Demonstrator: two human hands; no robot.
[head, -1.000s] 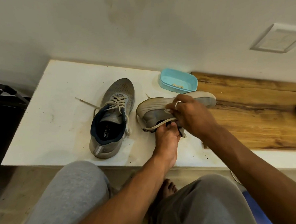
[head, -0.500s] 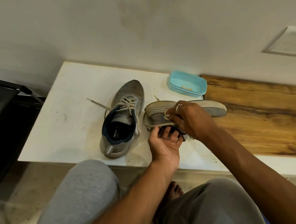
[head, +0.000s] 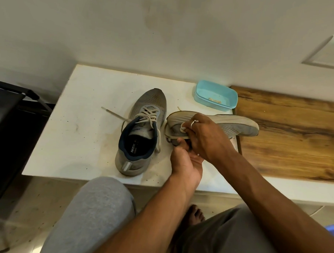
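Two grey running shoes lie on a white bench top. The left shoe stands upright with its dark blue opening toward me and its laces loose. The right shoe lies on its side, sole toward the wall. My right hand, a ring on one finger, pinches the pale shoelace against that shoe's side. My left hand reaches up from below and grips the shoe's collar under the right hand; its fingertips are partly hidden.
A light blue plastic tub sits by the wall behind the shoes. A wooden board covers the bench to the right. A black frame stands at the left. My grey-trousered knees and a bare foot are below the bench edge.
My left hand has closed its fingers up onto the tipped shoe's collar. My right hand has shifted slightly along the lace. The camera has drifted left, so everything sits further right.
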